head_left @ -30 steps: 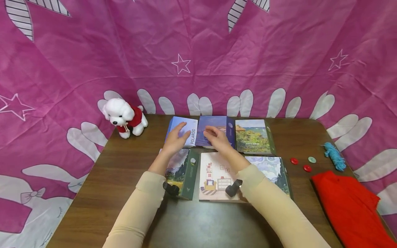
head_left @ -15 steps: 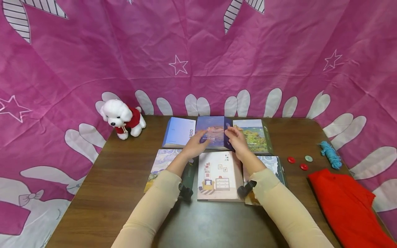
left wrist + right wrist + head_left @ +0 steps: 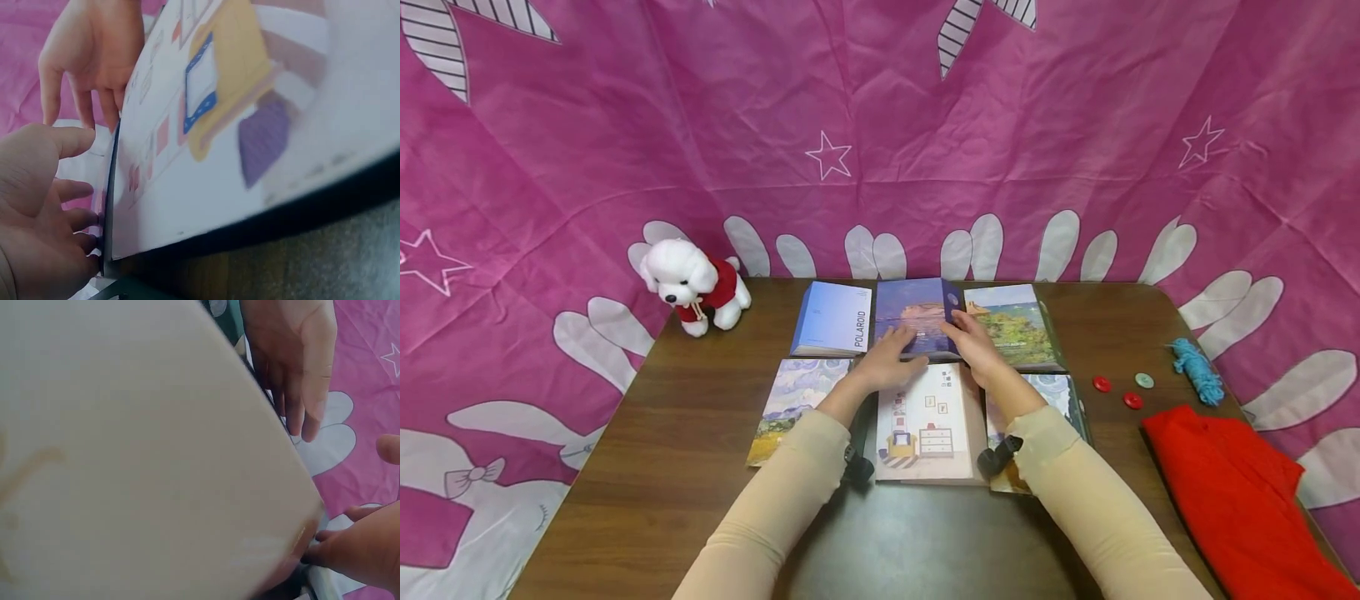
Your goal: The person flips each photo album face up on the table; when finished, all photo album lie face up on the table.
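Six thick photo albums lie in two rows of three. In the head view the left hand (image 3: 891, 358) rests its extended fingers on the front left part of the purple album (image 3: 910, 292), at the middle of the back row. Its thumb reaches over the far edge of the white album (image 3: 917, 467), which has a furniture drawing. The right hand (image 3: 976, 346) touches the purple album's right side with loosely bent fingers. In the left wrist view, the left hand (image 3: 37, 206) has its fingertips by an album edge. The right hand (image 3: 362, 550) shows at the lower right in its own view.
A blue POLAROID album (image 3: 831, 317) lies left of the purple one, a landscape album (image 3: 1015, 325) right of it. A toy dog (image 3: 696, 283) stands back left. Red buttons (image 3: 1132, 401), a green button (image 3: 1144, 381), blue yarn (image 3: 1198, 371) and red cloth (image 3: 1225, 492) lie right.
The left hand has moved right and down from over the blue album onto the purple album. The right hand has shifted right to the purple album's side. The head view has shifted slightly.
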`<state>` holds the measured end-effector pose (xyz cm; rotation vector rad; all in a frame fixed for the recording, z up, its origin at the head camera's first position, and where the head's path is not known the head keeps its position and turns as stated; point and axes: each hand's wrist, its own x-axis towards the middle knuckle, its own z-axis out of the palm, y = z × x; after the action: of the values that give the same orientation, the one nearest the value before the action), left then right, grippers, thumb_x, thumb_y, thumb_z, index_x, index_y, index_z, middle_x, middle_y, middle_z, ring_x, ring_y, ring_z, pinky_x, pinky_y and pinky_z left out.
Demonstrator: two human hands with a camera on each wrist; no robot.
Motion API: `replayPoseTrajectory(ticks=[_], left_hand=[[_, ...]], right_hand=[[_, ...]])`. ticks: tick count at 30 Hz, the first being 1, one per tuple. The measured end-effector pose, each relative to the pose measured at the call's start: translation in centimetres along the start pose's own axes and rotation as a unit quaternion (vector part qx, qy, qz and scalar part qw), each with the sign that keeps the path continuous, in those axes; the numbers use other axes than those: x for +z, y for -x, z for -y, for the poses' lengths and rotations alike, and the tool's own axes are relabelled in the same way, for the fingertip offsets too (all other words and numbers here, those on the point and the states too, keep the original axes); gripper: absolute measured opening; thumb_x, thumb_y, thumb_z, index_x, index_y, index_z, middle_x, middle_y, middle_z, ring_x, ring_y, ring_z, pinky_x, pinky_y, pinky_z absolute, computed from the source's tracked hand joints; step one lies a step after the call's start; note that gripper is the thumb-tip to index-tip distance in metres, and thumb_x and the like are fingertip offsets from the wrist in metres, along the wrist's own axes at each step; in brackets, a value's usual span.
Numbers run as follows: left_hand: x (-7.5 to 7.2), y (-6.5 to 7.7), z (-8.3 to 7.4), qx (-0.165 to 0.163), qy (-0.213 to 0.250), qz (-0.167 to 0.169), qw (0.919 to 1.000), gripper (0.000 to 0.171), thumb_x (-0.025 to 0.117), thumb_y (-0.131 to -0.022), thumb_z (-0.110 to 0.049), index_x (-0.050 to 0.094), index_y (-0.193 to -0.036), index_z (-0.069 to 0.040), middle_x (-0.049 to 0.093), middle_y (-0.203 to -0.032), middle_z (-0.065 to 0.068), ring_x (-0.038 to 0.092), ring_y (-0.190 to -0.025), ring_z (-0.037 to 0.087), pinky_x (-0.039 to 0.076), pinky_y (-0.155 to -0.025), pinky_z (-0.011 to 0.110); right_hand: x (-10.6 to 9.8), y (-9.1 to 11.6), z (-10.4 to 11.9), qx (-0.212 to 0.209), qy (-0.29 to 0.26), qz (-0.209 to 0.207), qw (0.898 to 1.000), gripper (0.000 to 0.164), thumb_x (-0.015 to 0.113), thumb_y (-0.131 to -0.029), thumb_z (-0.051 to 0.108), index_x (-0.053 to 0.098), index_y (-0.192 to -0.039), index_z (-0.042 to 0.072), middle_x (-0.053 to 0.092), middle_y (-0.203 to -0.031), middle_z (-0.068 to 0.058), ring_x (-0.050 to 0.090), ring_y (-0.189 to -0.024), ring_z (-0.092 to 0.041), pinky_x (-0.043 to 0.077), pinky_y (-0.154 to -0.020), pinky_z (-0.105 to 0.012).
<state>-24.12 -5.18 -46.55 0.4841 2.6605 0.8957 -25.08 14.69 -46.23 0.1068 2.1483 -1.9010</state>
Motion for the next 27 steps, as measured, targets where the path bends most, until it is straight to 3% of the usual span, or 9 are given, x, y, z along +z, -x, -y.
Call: replayPoseTrajectory(ticks=[7, 13, 17, 19, 22, 27], left_hand=[[0.1, -0.6, 0.5, -0.039, 0.049, -0.071, 0.9955, 0.070, 0.053, -0.102, -0.045, 0.033, -0.159, -0.009, 0.015, -0.167, 0.020, 0.008, -0.154, 0.040, 0.016, -0.121, 0.059], [0.4, -0.9, 0.3, -0.067, 0.081, -0.073, 0.9918, 0.075, 0.054, -0.100, -0.049, 0.030, -0.160, -0.009, 0.011, -0.167, 0.021, 0.012, -0.153, 0.039, 0.019, -0.121, 0.058], [0.5, -1.0, 0.0, -0.066, 0.096, -0.073, 0.9905, 0.077, 0.056, -0.098, -0.052, 0.031, -0.160, -0.012, 0.012, -0.167, 0.021, 0.012, -0.153, 0.039, 0.017, -0.121, 0.059], [0.7, -1.0, -0.1, -0.067, 0.107, -0.074, 0.9892, 0.079, 0.057, -0.097, -0.054, 0.031, -0.160, -0.014, 0.012, -0.167, 0.021, 0.013, -0.153, 0.040, 0.017, -0.121, 0.059], [0.9, -1.0, -0.3, -0.074, 0.131, -0.069, 0.9862, 0.081, 0.055, -0.095, -0.058, 0.029, -0.161, -0.018, 0.013, -0.167, 0.019, 0.015, -0.153, 0.039, 0.017, -0.121, 0.059], [1.2, -0.9, -0.7, -0.076, 0.172, -0.068, 0.9797, 0.082, 0.052, -0.095, -0.064, 0.028, -0.162, -0.023, 0.016, -0.168, 0.015, 0.018, -0.153, 0.037, 0.018, -0.121, 0.058]], right_hand=[[-0.2, -0.1, -0.1, 0.006, 0.024, -0.016, 1.000, 0.070, 0.052, -0.106, 0.036, 0.021, -0.162, 0.007, 0.010, -0.169, -0.015, 0.011, -0.154, -0.032, 0.016, -0.123, -0.053], [-0.4, -0.2, 0.0, 0.034, -0.009, -0.028, 0.999, 0.071, 0.051, -0.106, 0.040, 0.021, -0.162, 0.008, 0.013, -0.168, -0.014, 0.014, -0.154, -0.034, 0.014, -0.123, -0.056], [-0.5, -0.4, 0.4, 0.037, -0.070, -0.055, 0.995, 0.064, 0.048, -0.107, 0.039, 0.031, -0.158, 0.006, 0.029, -0.162, -0.016, 0.030, -0.147, -0.034, 0.026, -0.120, -0.050], [-0.6, -0.5, 0.6, 0.034, -0.097, -0.077, 0.992, 0.058, 0.046, -0.108, 0.035, 0.035, -0.156, 0.005, 0.039, -0.156, -0.015, 0.042, -0.138, -0.030, 0.037, -0.113, -0.041], [-0.8, -0.6, 0.9, 0.025, -0.136, -0.119, 0.983, 0.048, 0.047, -0.109, 0.024, 0.044, -0.152, 0.003, 0.052, -0.140, -0.013, 0.056, -0.114, -0.020, 0.049, -0.092, -0.029], [-1.3, -0.9, 1.2, 0.008, -0.174, -0.154, 0.973, 0.039, 0.050, -0.107, 0.010, 0.053, -0.144, 0.000, 0.062, -0.109, -0.003, 0.060, -0.079, -0.007, 0.051, -0.067, -0.018]])
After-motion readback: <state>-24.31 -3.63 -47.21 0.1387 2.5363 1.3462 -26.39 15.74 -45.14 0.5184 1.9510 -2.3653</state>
